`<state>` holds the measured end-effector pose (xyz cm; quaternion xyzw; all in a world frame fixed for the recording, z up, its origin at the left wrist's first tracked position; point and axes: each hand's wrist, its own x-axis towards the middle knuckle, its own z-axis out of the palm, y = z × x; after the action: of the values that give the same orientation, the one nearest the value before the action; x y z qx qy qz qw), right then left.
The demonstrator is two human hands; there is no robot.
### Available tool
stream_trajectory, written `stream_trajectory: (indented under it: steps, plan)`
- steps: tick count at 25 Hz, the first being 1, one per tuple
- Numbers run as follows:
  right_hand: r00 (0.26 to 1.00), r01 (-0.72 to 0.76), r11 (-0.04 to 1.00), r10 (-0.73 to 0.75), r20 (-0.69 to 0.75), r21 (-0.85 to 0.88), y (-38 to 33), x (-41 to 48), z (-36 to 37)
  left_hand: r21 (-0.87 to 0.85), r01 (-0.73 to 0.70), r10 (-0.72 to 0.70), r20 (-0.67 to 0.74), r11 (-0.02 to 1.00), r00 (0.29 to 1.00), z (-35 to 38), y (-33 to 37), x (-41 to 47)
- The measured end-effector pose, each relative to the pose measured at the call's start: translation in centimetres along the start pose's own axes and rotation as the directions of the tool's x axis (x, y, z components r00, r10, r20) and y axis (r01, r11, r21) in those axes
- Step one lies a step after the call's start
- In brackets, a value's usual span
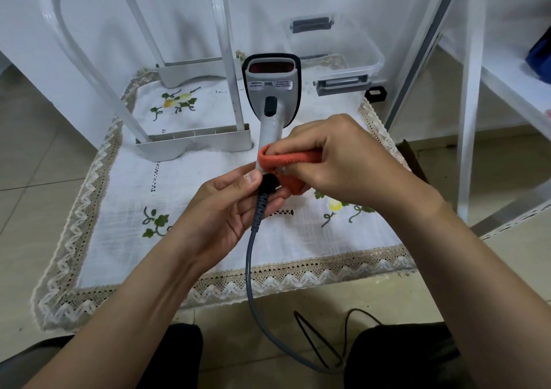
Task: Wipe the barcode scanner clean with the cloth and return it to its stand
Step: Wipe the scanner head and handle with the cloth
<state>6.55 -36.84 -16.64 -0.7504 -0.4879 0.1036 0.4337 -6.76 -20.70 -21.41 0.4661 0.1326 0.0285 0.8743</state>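
Note:
A grey barcode scanner point(270, 90) with a dark red window points away from me, held above the table. My left hand point(229, 206) grips the bottom of its handle, where the grey cable point(250, 269) leaves it. My right hand point(343, 162) presses a folded orange cloth point(286, 162) against the lower handle. A small black piece point(376, 94), possibly the stand, sits at the table's far right; I cannot tell for sure.
A white embroidered tablecloth point(208, 239) with a lace border covers the low table. A white plastic frame point(193, 144) stands at the back left, and a clear lidded box point(337, 48) at the back right. White shelving point(477, 90) rises on the right. Black cords point(316, 347) lie on the floor by my knees.

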Motion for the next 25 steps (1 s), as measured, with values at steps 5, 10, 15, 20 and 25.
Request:
stream_trajectory:
  steps: [5, 10, 15, 20, 25]
  plan:
    - [0.969, 0.016, 1.000, -0.011, -0.246, 0.019, 0.9, 0.2, -0.5, -0.018, 0.040, -0.039, 0.059, 0.999, 0.998, 0.1, -0.1, -0.3]
    - [0.873, 0.040, 0.958, -0.171, -0.456, -0.283, 1.3, 0.4, -0.5, -0.003, 0.056, -0.055, 0.124, 0.998, 0.991, 0.4, -0.2, -0.6]
    - [0.900, 0.059, 0.973, -0.148, -0.409, -0.224, 1.5, 0.6, -0.3, -0.012, 0.061, -0.060, 0.116, 0.998, 0.991, 0.5, -0.1, -0.6]
    - [0.958, 0.119, 0.978, -0.158, -0.239, -0.170, 0.9, 0.3, 0.5, 0.010, 0.015, -0.015, 0.047, 1.000, 0.999, 0.4, 0.3, -0.5]
    - [0.984, 0.169, 0.981, -0.173, -0.042, -0.094, 0.5, 0.2, 0.7, 0.033, -0.001, 0.002, -0.044, 0.999, 0.999, 0.2, 0.1, -0.4]
